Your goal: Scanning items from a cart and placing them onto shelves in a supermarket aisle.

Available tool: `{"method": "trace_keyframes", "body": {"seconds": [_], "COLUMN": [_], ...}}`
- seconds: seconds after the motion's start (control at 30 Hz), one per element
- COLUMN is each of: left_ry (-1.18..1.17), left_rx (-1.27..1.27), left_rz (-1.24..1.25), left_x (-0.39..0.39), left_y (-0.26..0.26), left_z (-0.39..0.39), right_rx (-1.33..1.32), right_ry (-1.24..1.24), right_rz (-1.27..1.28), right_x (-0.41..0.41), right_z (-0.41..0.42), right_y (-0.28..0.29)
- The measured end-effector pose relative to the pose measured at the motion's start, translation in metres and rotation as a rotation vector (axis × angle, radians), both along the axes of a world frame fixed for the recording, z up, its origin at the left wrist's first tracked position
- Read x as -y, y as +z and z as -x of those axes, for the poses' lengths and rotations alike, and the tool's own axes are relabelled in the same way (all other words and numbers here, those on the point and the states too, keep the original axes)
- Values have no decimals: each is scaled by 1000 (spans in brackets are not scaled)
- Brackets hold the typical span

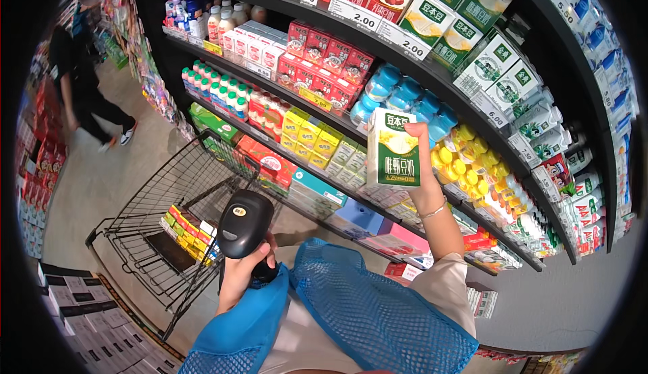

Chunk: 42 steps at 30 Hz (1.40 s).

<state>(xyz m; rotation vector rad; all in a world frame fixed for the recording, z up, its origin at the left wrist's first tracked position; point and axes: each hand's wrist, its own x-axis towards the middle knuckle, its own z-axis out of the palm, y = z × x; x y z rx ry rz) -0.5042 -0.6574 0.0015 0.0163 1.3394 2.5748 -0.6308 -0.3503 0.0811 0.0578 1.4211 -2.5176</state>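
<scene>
A green and white soy milk carton (393,154) is held up in front of the shelves by my right hand (422,169). One finger lies along its right side; the rest of the grip is mostly hidden behind the carton. My left hand (246,268) is wrapped around the handle of a black handheld barcode scanner (244,222), whose rounded head points upward. Matching soy milk cartons (428,12) stand on the upper shelf. Beside the scanner, a black wire shopping cart (147,212) carries several small yellow, green and red boxes (192,232).
Tiered store shelves (324,116) hold red milk packs (319,75), blue-capped bottles (400,90) and yellow-capped bottles (463,166). A person (83,80) in dark clothes walks in the aisle at left. Stacked boxes (101,323) stand at lower left.
</scene>
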Motion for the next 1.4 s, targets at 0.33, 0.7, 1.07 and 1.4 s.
{"method": "trace_keyframes", "body": {"seconds": [0.33,0.7,1.07,1.4], "left_ry": [-29,-21,2,-11], "left_rx": [53,12,12,31], "left_rz": [32,100,107,104], "left_x": [0,-3,0,-5], "left_y": [10,2,-4,-3], "left_z": [4,3,2,-3], "right_rx": [-408,-924,-1084,-1036], "right_ry": [-273,-348,-430,-136], "right_rz": [-401,-1213,-1647,-1851], "right_x": [-47,-72,-90,-91], "right_z": [-12,16,35,50], "right_y": [65,208,220,242]}}
